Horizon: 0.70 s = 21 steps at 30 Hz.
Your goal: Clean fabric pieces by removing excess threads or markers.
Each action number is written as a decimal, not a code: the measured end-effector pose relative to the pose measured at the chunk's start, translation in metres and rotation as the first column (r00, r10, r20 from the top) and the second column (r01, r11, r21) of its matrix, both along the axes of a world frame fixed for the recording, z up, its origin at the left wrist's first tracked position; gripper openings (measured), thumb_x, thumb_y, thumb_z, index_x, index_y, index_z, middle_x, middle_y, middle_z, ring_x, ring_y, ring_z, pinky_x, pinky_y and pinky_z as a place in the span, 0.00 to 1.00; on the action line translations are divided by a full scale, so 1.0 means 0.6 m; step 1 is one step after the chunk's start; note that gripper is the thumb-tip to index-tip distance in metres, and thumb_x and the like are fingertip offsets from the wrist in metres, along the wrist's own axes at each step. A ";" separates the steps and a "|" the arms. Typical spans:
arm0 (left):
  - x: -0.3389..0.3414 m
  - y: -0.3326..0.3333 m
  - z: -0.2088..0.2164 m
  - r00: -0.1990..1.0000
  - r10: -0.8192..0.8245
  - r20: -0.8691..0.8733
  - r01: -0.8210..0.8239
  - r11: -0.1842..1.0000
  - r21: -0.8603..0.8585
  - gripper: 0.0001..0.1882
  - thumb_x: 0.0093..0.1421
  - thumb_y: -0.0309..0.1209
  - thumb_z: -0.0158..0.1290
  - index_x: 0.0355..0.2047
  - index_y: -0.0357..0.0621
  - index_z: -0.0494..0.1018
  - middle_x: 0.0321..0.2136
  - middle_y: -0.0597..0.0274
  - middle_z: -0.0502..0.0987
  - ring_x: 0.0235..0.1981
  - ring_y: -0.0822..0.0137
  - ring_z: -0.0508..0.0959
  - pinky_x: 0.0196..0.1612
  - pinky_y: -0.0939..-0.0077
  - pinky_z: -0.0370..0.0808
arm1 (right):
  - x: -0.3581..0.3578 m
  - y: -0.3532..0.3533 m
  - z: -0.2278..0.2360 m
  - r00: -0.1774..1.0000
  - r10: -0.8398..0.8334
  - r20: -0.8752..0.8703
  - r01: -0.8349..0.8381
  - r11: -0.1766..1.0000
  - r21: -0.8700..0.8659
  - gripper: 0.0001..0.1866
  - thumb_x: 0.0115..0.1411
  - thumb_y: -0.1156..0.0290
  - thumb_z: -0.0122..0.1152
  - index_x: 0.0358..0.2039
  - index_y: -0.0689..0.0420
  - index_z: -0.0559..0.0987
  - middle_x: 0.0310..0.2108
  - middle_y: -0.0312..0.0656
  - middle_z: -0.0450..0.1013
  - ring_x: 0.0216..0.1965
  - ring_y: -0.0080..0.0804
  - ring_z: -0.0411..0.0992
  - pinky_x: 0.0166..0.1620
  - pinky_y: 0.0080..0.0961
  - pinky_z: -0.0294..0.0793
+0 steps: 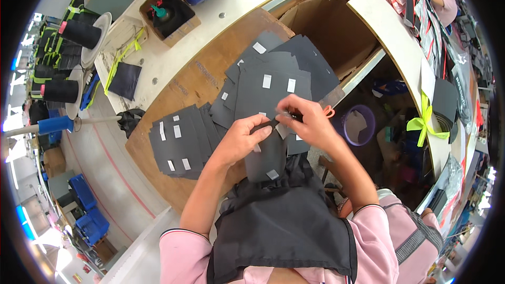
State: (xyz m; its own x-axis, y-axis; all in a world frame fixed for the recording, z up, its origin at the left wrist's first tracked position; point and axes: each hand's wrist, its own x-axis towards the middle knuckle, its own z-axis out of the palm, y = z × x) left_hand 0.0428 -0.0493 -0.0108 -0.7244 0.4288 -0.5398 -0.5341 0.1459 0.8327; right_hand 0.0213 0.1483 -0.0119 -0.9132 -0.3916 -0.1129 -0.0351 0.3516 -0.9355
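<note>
Over the near edge of the brown board, my left hand [246, 138] pinches the upper edge of a dark grey sheet-like panel [265, 156] between thumb and fingers. The panel hangs toward my lap and bears small white patches. Close beside it, my right hand [310, 122] has its fingertips pressed together at the panel's top edge, just above a pale patch [282, 130]. What those fingers pinch is too small and blurred to tell. An orange loop [329, 111], like a scissors handle, shows behind my right hand; whether I hold it is hidden.
Stacks of dark grey panels [197, 134] with white patches lie on the brown board [173, 87]. An open cardboard box [321, 16] stands beyond. To the right are a purple-rimmed bin [372, 126] and a neon-yellow ribbon [423, 121]; black thread cones [81, 34] stand left. A co-worker [444, 2] is far right.
</note>
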 end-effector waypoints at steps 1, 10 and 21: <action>0.008 0.003 -0.001 1.000 0.004 0.004 -0.004 1.000 0.005 0.11 0.61 0.31 0.49 0.41 0.37 0.72 0.31 0.71 0.73 0.34 0.79 0.69 0.37 0.82 0.68 | 0.020 -0.008 0.006 1.000 0.004 0.004 -0.004 1.000 0.005 0.10 0.51 0.76 0.62 0.35 0.60 0.73 0.23 0.41 0.66 0.23 0.29 0.67 0.27 0.22 0.67; 0.034 0.006 0.014 0.970 0.212 0.123 -0.222 0.972 0.077 0.11 0.62 0.29 0.48 0.42 0.36 0.71 0.34 0.69 0.73 0.35 0.80 0.69 0.38 0.84 0.67 | 0.092 -0.006 0.008 0.903 -0.136 -0.408 0.215 0.965 0.154 0.17 0.46 0.79 0.64 0.39 0.56 0.74 0.32 0.41 0.68 0.25 0.36 0.71 0.27 0.26 0.71; 0.048 0.029 0.017 0.930 0.356 0.090 -0.367 0.908 0.204 0.09 0.61 0.25 0.47 0.41 0.37 0.68 0.36 0.66 0.73 0.36 0.80 0.70 0.39 0.85 0.67 | 0.106 -0.029 0.001 0.873 -0.281 -0.399 0.334 0.940 0.069 0.15 0.49 0.76 0.63 0.38 0.57 0.73 0.29 0.41 0.67 0.23 0.35 0.72 0.24 0.27 0.71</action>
